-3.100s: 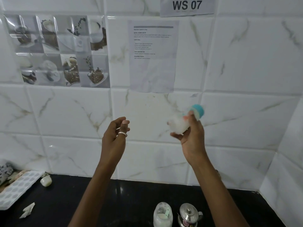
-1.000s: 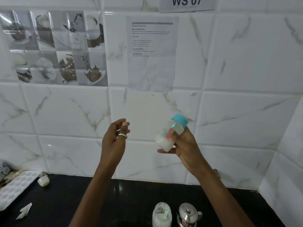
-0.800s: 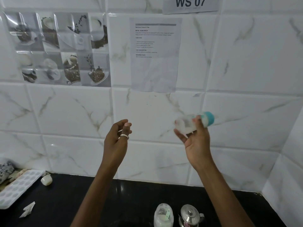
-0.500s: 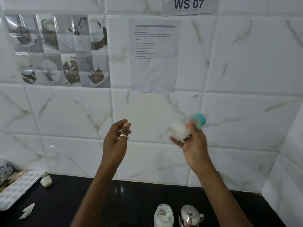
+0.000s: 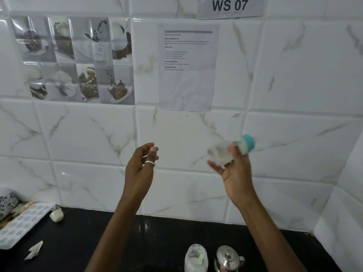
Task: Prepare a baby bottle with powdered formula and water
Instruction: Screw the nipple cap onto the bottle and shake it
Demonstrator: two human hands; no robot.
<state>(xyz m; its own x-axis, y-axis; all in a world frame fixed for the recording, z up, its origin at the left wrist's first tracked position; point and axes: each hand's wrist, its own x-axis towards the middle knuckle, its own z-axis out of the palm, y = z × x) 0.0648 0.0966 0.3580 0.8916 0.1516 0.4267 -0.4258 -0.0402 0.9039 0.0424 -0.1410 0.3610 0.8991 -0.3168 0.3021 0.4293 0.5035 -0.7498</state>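
Head view of a black countertop (image 5: 157, 238) set against a white marble-patterned tiled wall (image 5: 294, 79). The right hand (image 5: 235, 173) is raised in front of the wall and holds a baby bottle (image 5: 225, 152), its fingers curled around the clear body. The bottle lies tilted, its teal cap (image 5: 247, 143) pointing up and to the right; the body is motion-blurred and appears whitish, so its contents cannot be judged. The left hand (image 5: 140, 167) is raised at about the same height, well apart from the bottle and holding nothing. Its fingers are loosely curled, the thumb near the fingertips, and a ring (image 5: 149, 163) shows on one finger.

At the near edge of the countertop, below the right arm, stand a clear jar holding white powder (image 5: 196, 259) and, just beside it to the right, a small steel kettle (image 5: 228, 259). At the far left lie a white moulded tray (image 5: 21, 222), a small white cap-like object (image 5: 57, 215) and a scrap of torn paper (image 5: 34, 250). On the wall hang a printed instruction sheet (image 5: 187, 67), a label reading "WS 07" (image 5: 229, 6) and a coffee-themed picture tile (image 5: 76, 59).
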